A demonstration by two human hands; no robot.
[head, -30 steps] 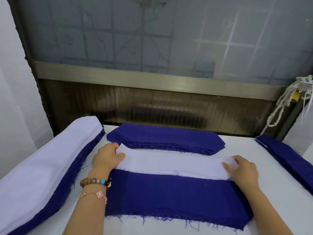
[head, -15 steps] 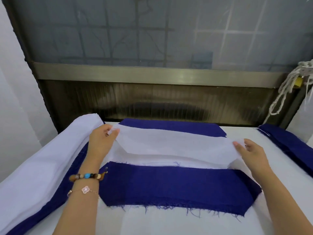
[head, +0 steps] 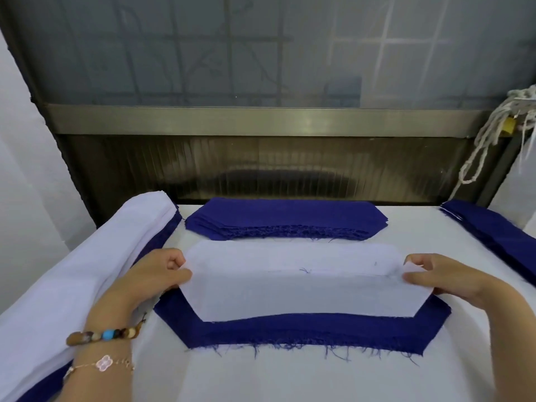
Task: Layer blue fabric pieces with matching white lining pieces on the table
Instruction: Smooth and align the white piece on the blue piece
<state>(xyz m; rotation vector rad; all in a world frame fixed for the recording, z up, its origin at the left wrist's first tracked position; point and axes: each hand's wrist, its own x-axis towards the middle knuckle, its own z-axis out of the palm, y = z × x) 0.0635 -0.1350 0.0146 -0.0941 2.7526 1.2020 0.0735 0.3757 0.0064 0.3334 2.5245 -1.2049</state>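
Standing by the table (head: 290,381), head camera view, notes from big to small.

- Back wall: frosted window (head: 261,47) across the whole width, metal rail (head: 261,118) under it, dark ribbed panel (head: 261,166) below that, down to the table's far edge.
- Table: white top, fabric laid out on three sides and in the middle.
- Left pile (head: 72,271): long, thick, white lining on top, blue layers showing beneath along its inner edge. It runs from the far left corner toward the near edge.
- Blue piece (head: 319,329): flat in the middle of the table, directly before the person, ends cut at an angle, near edge frayed with loose threads.
- Far stack (head: 285,216): many blue pieces of the same shape, piled neatly at the back centre, frayed edges facing the person.
- Right stack (head: 493,230): more blue pieces, running along the right edge, partly out of view.
- Lining (head: 304,294): one white piece, same cut shape, lying over the blue piece. A blue band shows along the near edge and both angled ends. Its far edge comes near the far stack, not touching. A faint crease crosses it lengthwise.
- Left hand (head: 150,277): pinching the lining's left end between thumb and curled fingers.
- Right hand (head: 443,277): pinching the right end, thumb on top, fingers curled beneath.
- Rope (head: 487,137): white, looped, hanging at the right of the window frame.
- Left wrist: bead bracelet (head: 107,335), and a thin chain (head: 104,363) with a clover charm.
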